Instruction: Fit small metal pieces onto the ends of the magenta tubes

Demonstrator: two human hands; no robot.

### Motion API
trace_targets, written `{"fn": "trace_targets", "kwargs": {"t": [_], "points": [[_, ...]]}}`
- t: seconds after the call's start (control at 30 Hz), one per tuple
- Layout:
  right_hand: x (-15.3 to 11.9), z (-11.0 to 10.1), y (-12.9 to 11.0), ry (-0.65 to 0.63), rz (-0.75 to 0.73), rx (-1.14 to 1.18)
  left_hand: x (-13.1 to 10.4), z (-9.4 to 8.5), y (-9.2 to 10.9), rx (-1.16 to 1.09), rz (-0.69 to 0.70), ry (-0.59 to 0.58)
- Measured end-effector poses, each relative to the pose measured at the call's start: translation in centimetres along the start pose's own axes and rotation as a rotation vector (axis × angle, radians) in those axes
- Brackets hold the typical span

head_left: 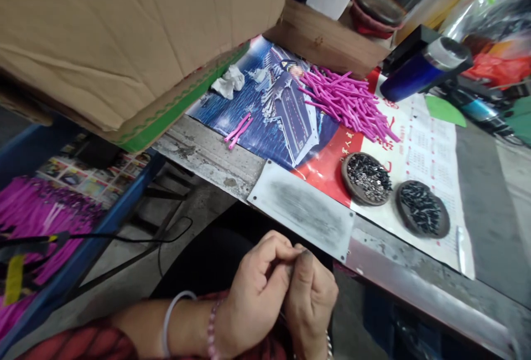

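Note:
My left hand (257,291) and my right hand (312,296) meet over my lap, just off the table's front edge. Fingers and thumbs on both are closed in a pinch, the fingertips touching. Whatever lies between them is hidden or too small to name. Nearest to them is a flat grey plate (302,210), smudged dark in its middle and fixed to the table edge. Beyond it are a round dish of small shiny and dark metal parts (367,177) and a second dish of dark small parts (421,208). Two thin pink pieces (238,130) lie at the left.
A heap of pink sticks (348,100) rests on a printed poster (427,150). A big cardboard box (136,34) stands at the left. Below it, a blue crate (78,271) holds many pink strips. A blue flask (423,69) lies at the back right.

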State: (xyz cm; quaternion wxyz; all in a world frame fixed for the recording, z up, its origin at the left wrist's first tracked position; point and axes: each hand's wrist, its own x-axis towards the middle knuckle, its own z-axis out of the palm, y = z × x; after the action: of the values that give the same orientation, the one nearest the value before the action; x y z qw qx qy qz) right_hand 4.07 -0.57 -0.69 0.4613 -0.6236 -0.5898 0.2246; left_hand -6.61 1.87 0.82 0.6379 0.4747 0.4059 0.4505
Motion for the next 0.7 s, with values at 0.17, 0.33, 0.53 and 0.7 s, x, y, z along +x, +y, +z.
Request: {"fn": "trace_targets", "kwargs": {"t": [0.17,0.33,0.53,0.7], "points": [[0.5,-0.9,-0.4,-0.023,-0.007,0.075,-0.2,-0.1,0.4,-0.005,0.02,-0.041],[1.2,-1.1,0.1,-0.129,0.119,0.132,-0.1,-0.2,0.3,-0.032,0.0,-0.04],[0.8,-1.3,0.1,-0.052,0.056,0.134,-0.3,-0.4,0.2,-0.027,0.002,-0.04],[0.6,-1.3,-0.1,-0.109,0.127,0.102,-0.5,-0.3,0.1,-0.038,-0.013,-0.034]]}}
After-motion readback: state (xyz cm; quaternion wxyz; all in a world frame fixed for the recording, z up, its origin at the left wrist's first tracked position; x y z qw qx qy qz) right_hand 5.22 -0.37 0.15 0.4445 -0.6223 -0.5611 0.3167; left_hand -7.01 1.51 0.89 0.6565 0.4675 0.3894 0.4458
